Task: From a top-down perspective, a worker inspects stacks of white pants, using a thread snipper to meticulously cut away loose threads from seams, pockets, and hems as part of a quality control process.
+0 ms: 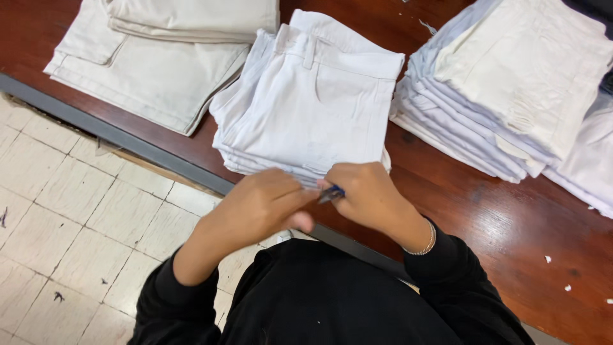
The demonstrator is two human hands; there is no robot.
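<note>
My right hand (367, 195) is closed around a small blue-handled tool (331, 193) with a metal tip, held at the near edge of a stack of folded white trousers (310, 102). My left hand (258, 204) pinches the fabric at that same edge, its fingertips touching the tool's tip. Both hands meet at the front of the stack, over the table's near edge. Both my sleeves are black, and a thin bracelet circles my right wrist.
The dark red wooden table (511, 223) also bears a cream folded stack (153, 64) at the left and a taller white stack (504, 89) at the right. Small white scraps (548, 259) lie on the wood. Pale floor tiles (70, 211) show at the left.
</note>
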